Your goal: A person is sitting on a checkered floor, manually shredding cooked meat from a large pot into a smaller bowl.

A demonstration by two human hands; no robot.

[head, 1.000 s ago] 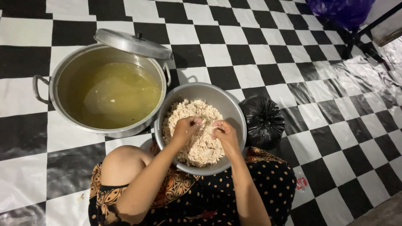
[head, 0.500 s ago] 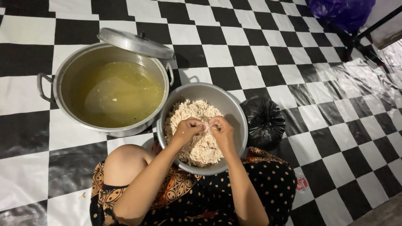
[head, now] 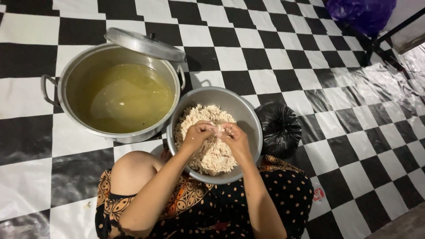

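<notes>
Shredded chicken [head: 208,150], pale and stringy, sits heaped in the steel bowl [head: 248,115] right in front of your knees, directly under both hands. Your left hand [head: 198,134] and right hand [head: 233,136] meet over the middle of the pile, fingertips nearly touching, equally near the meat. Fingers are curled narrow, pinching a small piece between them; its long axis looks roughly left-right, though it's too small to be sure. Big pot [head: 66,88] of yellow broth sits to your left, touching the bowl, lid [head: 144,43] propped on its far rim. Black bag [head: 280,128] just right of the bowl.
</notes>
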